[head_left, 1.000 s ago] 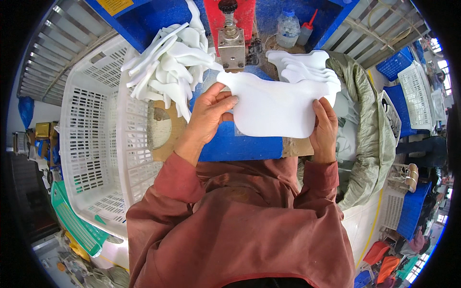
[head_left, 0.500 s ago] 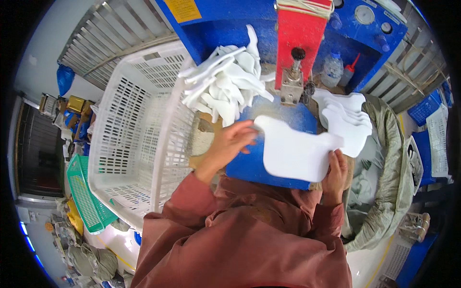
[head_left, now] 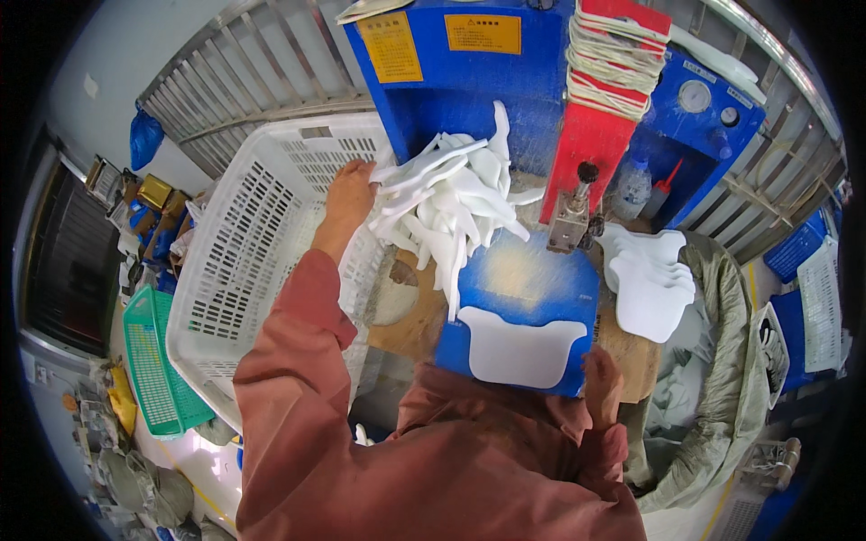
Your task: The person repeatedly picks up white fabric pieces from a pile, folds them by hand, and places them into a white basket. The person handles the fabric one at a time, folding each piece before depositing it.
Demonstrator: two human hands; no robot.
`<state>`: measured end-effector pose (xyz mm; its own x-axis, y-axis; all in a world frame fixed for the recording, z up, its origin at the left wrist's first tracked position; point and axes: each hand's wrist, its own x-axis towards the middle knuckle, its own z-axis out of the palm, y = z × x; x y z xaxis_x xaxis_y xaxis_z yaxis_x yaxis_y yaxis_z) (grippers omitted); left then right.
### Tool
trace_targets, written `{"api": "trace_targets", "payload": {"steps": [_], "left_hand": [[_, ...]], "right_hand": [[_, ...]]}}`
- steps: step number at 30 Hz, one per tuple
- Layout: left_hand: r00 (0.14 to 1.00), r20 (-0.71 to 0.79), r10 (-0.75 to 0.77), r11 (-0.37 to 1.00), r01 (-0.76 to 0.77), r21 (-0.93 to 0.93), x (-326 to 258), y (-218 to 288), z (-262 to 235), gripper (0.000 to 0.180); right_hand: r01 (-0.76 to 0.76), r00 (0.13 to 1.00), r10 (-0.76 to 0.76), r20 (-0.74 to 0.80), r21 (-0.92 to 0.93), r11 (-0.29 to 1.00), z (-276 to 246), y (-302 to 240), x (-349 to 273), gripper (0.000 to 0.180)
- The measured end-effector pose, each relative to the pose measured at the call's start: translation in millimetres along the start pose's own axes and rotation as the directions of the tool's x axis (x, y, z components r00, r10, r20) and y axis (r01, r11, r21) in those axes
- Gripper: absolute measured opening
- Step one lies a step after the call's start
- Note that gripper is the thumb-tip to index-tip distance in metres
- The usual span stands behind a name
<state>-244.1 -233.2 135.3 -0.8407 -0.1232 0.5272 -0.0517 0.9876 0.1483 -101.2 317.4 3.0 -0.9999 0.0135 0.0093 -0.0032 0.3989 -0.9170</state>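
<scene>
White foam cut-outs [head_left: 451,203] lie heaped just right of your left hand [head_left: 347,194]; its fingers reach the heap's edge, though whether they pinch a piece cannot be told. One flat white blank [head_left: 519,345] rests on the blue press table [head_left: 528,270], long axis across you, notch toward you. Your right hand [head_left: 603,388] sits at its right corner, fingers curled over the table edge.

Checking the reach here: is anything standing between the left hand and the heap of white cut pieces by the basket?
Nothing visible does. The left hand is already at the edge of the heap of white pieces, over the white basket rim, with no object between them.
</scene>
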Motion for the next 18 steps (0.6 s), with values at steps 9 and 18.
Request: {"api": "trace_targets", "payload": {"steps": [9,18], "left_hand": [[0.984,-0.035,-0.172,0.979,0.167,-0.120,15,-6,28,0.020],[0.944,-0.325,-0.062,0.997,0.041,-0.072,9,-21,-35,0.029]], "right_hand": [[0.030,0.994,-0.040,0.104,0.090,0.995,4,-11,-7,0.028],[0.034,0.977,-0.033,0.211,-0.002,0.999,13,-14,-13,0.042]]}}
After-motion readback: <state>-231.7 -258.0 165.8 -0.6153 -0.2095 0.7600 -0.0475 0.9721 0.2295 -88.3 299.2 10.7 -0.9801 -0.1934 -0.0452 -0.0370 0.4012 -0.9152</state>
